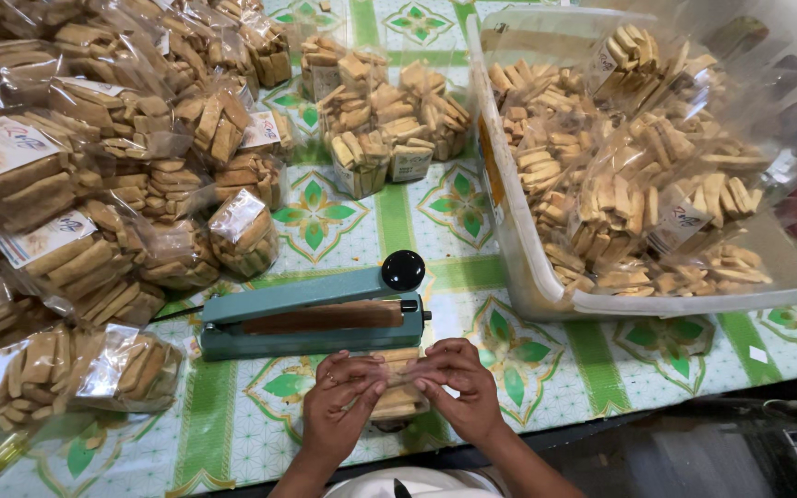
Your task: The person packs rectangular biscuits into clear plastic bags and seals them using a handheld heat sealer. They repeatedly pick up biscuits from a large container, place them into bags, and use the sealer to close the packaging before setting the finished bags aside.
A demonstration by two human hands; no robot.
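Both hands, left [339, 398] and right [460, 378], pinching a biscuit bag [398, 398] at the table edge [601, 406], beside the sealer [311, 323].

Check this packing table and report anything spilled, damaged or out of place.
Nothing stands out. Both hands, left hand and right hand, hold a small bag of biscuits by the teal heat sealer. Sealed bags lie heaped, none visibly torn.

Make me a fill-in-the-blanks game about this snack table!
1. Both hands hold a small ____ of biscuits.
2. The sealer has a round ____ knob.
3. The big plastic tub sits on the person's ____ side.

Missing words: bag; black; right
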